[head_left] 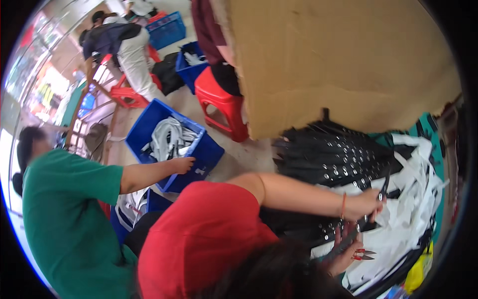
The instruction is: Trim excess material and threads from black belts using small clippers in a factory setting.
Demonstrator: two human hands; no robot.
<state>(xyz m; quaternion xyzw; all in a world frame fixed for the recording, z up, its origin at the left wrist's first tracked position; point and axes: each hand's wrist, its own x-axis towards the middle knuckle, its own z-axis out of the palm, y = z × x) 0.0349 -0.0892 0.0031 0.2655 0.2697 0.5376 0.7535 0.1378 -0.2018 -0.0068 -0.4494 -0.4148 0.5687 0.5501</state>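
My left hand [364, 204], at the end of a red-sleeved arm, pinches a black strap [383, 188] that carries shiny metal eyelets. Just below it is my right hand [347, 253], with the same strap running across its fingers. Small red-handled thread snips [363, 254] stick out of the right hand, blades pointing right. Beneath both hands lie white fabric strips [406, 209] in a loose heap. Behind them spreads a pile of black straps with eyelets [338, 154]. Dark hair hides part of the lower middle.
A large cardboard sheet [343, 65] rises behind the pile. At left, a co-worker in green [69, 214] has a hand on a blue crate [206, 154] of white strips. Red stools [224, 107] and another blue crate [167, 31] stand farther back, near a bending person [117, 40].
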